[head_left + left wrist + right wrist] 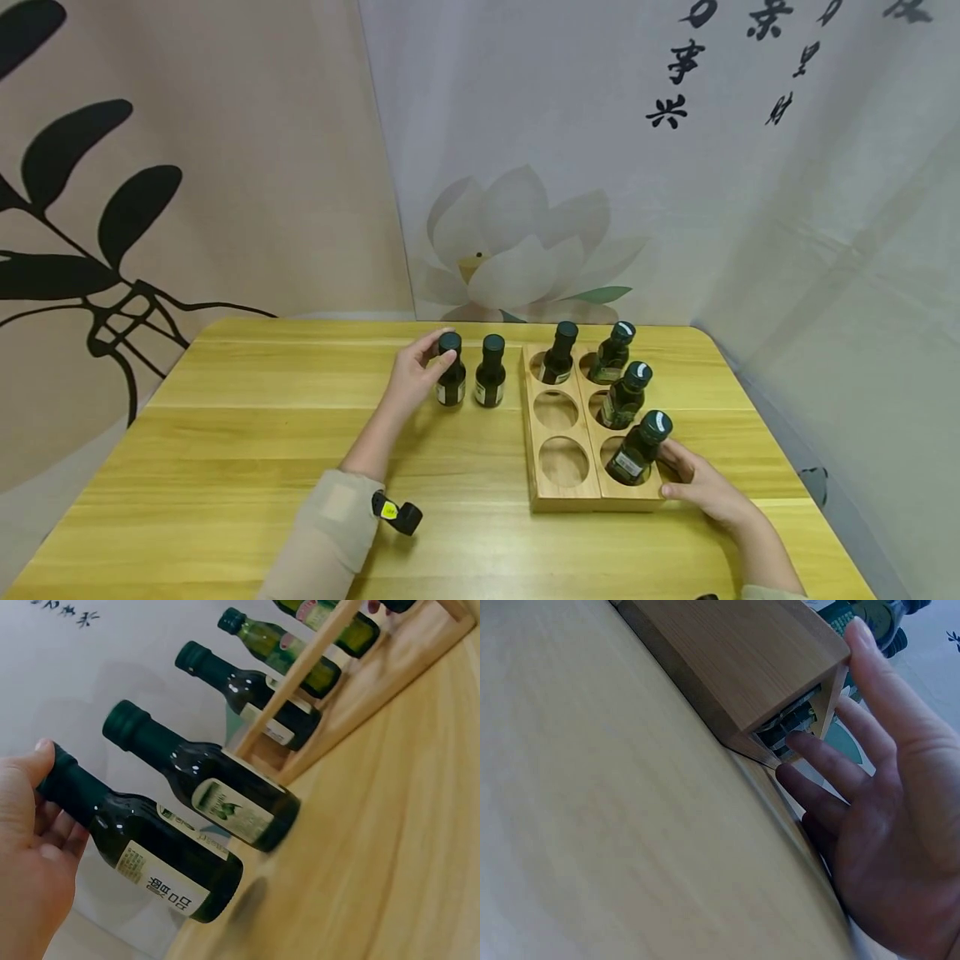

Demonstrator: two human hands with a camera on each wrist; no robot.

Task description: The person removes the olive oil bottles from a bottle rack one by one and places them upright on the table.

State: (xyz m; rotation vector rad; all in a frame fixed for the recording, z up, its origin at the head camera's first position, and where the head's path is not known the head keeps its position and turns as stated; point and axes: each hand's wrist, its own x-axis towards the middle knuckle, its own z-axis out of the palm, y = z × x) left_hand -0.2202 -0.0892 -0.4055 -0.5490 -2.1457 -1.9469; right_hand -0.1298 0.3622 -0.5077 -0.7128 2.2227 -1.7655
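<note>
My left hand (pixel 420 371) pinches the cap and neck of a small dark oil bottle (pixel 451 392) between thumb and fingers. The bottle stands nearly upright; whether its base touches the table cannot be told. Close on its right is a second dark bottle (pixel 490 392), whose label shows green olives in the left wrist view. At the front right corner of a wooden bottle rack (pixel 566 504), my right hand (pixel 697 483) touches the wood. In the right wrist view its thumb (pixel 870 652) lies at the rack's upper corner, with loosely extended fingers at the open side.
A dark bottle (pixel 558 362) sits in the rack's back left hole. Three greener bottles fill the right column, the front one (pixel 637 450) leaning. Bare wood shows through two left-column holes. A printed cloth (pixel 525 125) hangs behind the wooden table (pixel 262 433).
</note>
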